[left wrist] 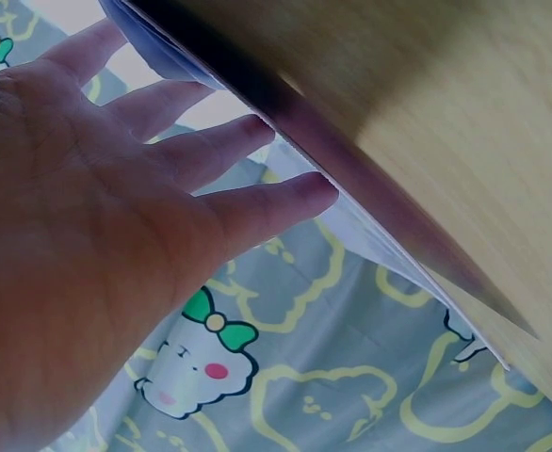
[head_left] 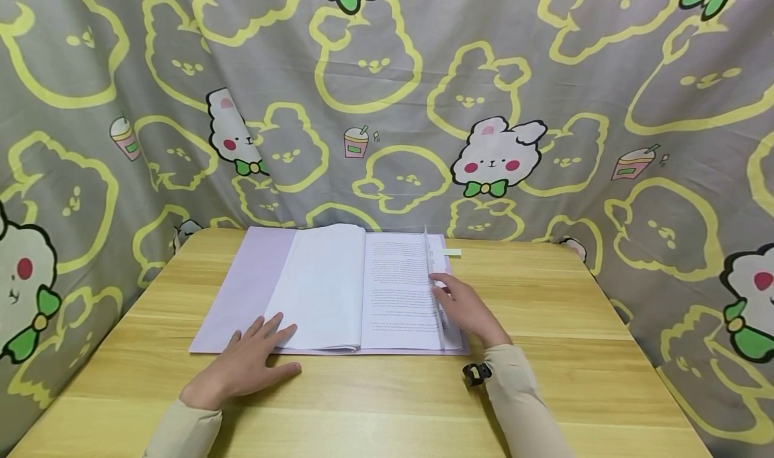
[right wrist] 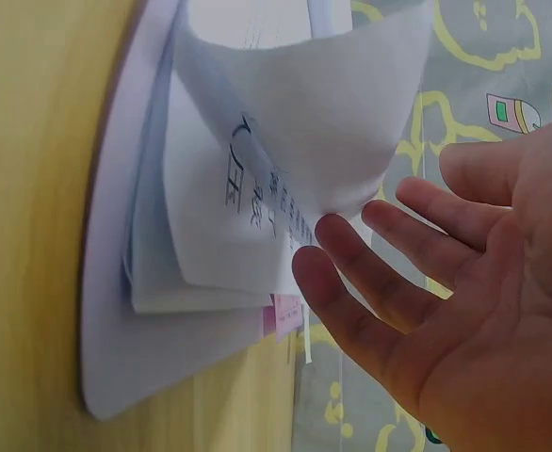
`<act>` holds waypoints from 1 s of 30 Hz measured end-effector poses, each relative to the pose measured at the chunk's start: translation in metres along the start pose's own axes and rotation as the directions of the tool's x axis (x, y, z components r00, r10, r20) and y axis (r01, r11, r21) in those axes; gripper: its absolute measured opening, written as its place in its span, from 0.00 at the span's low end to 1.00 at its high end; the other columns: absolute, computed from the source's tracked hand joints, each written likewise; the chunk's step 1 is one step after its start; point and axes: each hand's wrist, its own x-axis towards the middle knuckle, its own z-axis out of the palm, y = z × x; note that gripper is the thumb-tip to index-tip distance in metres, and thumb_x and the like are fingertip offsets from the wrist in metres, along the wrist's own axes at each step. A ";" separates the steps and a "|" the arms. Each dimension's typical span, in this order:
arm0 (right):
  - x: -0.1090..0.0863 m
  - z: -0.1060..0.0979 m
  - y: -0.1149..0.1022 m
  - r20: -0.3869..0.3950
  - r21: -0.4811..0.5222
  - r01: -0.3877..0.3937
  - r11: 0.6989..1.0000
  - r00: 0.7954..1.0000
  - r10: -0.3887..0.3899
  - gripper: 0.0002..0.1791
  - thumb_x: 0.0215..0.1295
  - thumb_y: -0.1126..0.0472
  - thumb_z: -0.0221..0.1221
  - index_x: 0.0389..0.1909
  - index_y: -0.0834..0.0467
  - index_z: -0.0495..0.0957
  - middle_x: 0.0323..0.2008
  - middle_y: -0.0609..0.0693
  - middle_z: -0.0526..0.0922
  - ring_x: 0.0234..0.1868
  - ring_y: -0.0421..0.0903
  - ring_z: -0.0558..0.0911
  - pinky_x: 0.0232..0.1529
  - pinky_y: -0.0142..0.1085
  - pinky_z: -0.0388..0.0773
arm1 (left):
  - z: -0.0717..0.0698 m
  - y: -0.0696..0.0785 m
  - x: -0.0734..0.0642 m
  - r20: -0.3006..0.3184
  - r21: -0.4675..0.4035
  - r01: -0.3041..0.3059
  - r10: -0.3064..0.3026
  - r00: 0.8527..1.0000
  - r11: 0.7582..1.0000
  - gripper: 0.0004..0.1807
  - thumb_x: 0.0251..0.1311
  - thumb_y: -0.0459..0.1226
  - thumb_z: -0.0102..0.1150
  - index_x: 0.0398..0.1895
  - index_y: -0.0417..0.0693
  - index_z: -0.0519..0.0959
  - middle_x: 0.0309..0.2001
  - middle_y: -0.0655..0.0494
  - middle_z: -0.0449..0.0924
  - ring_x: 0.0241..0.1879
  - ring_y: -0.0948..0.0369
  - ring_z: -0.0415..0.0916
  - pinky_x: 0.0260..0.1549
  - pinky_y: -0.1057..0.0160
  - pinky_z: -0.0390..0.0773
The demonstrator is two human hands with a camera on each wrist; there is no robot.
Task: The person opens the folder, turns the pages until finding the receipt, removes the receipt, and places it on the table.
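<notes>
A lavender folder [head_left: 232, 290] lies open on the wooden table, with blank white pages [head_left: 323, 283] on its left side. Printed text covers the page [head_left: 396, 297] on the right. At that side, one sheet [right wrist: 351, 104] is lifted and curves upward. My right hand [head_left: 465, 307] is at the lifted sheet's right edge, its fingers extended and its fingertips against the paper. My left hand [head_left: 250, 360] rests spread at the folder's lower left, fingertips over the cover and page edge, thumb out over the table.
A pale green tab [head_left: 453, 252] sticks out past the right edge, and a pink tab [right wrist: 287, 313] shows below the sheets. A small black device [head_left: 476, 374] sits by the right cuff. Behind the wooden table [head_left: 574, 350] hangs a grey cartoon-print curtain [head_left: 387, 62].
</notes>
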 end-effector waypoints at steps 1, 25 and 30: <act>0.000 0.001 0.000 0.001 -0.004 0.007 1.000 1.000 -0.007 0.24 0.80 0.58 0.50 0.72 0.59 0.69 0.65 0.63 0.77 0.62 0.60 0.79 0.61 0.58 0.75 | 0.000 0.000 0.000 0.001 0.000 0.001 -0.001 1.000 1.000 0.45 0.60 0.67 0.60 0.74 0.50 0.71 0.78 0.38 0.58 0.75 0.29 0.50 0.63 0.19 0.51; 0.001 0.018 -0.004 0.026 0.020 0.047 0.999 0.999 -0.048 0.28 0.73 0.56 0.61 0.70 0.60 0.71 0.74 0.58 0.68 0.64 0.59 0.78 0.64 0.55 0.75 | 0.000 0.000 -0.001 0.008 -0.005 0.001 -0.001 1.000 1.000 0.45 0.61 0.67 0.61 0.74 0.50 0.71 0.78 0.38 0.58 0.76 0.29 0.50 0.63 0.19 0.51; 0.001 0.021 -0.005 0.033 0.025 0.063 0.998 0.997 -0.064 0.28 0.72 0.57 0.62 0.69 0.61 0.72 0.76 0.61 0.64 0.65 0.60 0.78 0.67 0.55 0.73 | 0.000 0.001 -0.001 0.008 -0.004 0.001 -0.001 1.000 1.000 0.45 0.61 0.66 0.61 0.74 0.50 0.71 0.78 0.38 0.58 0.75 0.29 0.50 0.63 0.19 0.51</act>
